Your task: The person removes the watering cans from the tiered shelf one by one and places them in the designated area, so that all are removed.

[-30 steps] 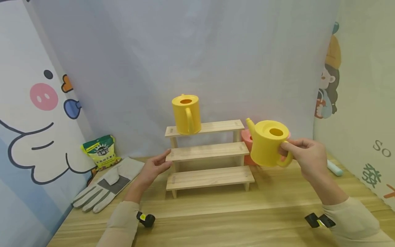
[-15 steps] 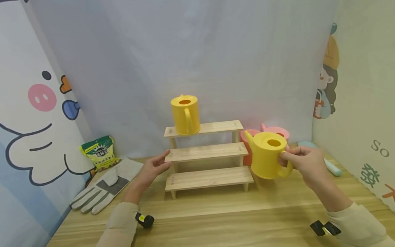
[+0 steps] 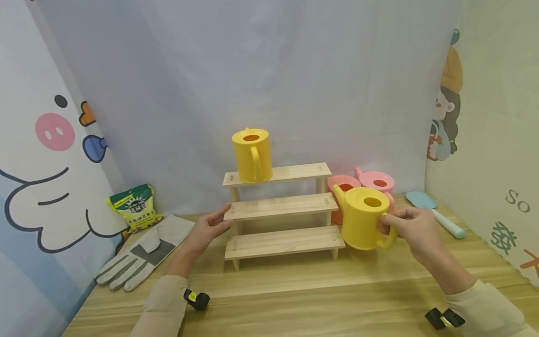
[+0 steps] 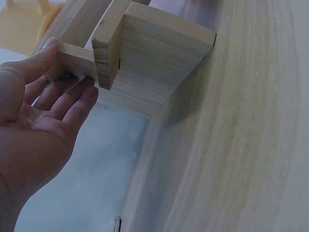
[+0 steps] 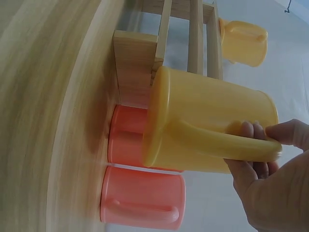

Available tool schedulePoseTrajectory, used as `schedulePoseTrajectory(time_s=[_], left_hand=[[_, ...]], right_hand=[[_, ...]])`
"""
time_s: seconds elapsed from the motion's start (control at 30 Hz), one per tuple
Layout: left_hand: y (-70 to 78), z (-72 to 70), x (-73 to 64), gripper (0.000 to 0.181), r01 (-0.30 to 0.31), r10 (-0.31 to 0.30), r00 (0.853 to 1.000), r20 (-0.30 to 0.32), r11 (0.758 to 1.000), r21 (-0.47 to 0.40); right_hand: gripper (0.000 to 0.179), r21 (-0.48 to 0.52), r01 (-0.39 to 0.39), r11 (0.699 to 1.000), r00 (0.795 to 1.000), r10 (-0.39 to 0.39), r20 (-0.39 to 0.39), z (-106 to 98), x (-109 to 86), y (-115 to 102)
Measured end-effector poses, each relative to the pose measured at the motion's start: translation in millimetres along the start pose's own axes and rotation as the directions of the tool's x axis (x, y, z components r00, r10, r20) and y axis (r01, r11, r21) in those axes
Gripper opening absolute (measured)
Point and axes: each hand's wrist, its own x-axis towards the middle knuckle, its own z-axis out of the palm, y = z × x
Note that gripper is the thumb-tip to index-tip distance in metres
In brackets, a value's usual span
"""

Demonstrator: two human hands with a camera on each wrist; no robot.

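Brought the yellow watering can (image 3: 363, 220) lower over the past second with the right hand (image 3: 414, 229), to just beside the right end of the wooden stand (image 3: 282, 206). Held it roughly upright there, with its spout toward the left, in front of the red can (image 5: 126, 137) and raised off the worktop (image 3: 294, 309). Thereby uncovered the rim of the pink can (image 5: 142, 193) and the blade of the light-blue trowel (image 3: 422, 200), both mostly hidden before. Pinched the handle between right thumb and fingers. Could not tell from these views about any contact with the stand's end. Kept the left hand (image 3: 208, 229) at the left end of the middle board, lightly pinching it with thumb and fingers, apparently for steadiness. Left the second yellow watering can (image 3: 244, 164) on the top board, toward its left end, and the work glove (image 3: 157, 248) and green-and-yellow packet (image 3: 136, 208) where they lay. Appeared, on this evidence, to be mid-carry: lower than before, but not yet at the point of release.
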Motion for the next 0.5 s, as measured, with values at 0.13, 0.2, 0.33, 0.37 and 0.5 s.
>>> schedulePoseTrajectory(time_s=[0.13, 0.2, 0.33, 0.37, 0.5], left_hand=[[0.2, 0.0, -0.4, 0.065, -0.006, 0.006, 1.000, 0.004, 1.000, 0.008], [0.5, 0.3, -0.7, 0.065, -0.008, 0.008, 1.000, 0.008, 1.000, 0.002], [1.0, 0.4, -0.7, 0.065, -0.005, 0.005, 1.000, 0.006, 1.000, -0.011], [1.1, 0.3, -0.6, 0.065, -0.004, 0.005, 1.000, 0.006, 1.000, -0.012], [1.0, -0.3, -0.5, 0.065, -0.005, 0.005, 1.000, 0.007, 1.000, -0.008]], right_hand=[[0.019, 0.019, -0.025, 1.000, 0.999, 0.025, 0.020, 1.5, 1.7, 3.4], [0.018, 0.041, -0.038, 0.998, 0.999, 0.037, 0.035, 2.1, 2.8, 5.1], [0.014, 0.062, -0.050, 0.997, 0.997, 0.046, 0.054, 3.2, 5.3, 8.8], [0.014, 0.069, -0.052, 0.996, 0.997, 0.048, 0.060, 3.7, 6.0, 9.9], [0.012, 0.092, -0.066, 0.994, 0.995, 0.059, 0.078, 5.7, 8.0, 14.3]])
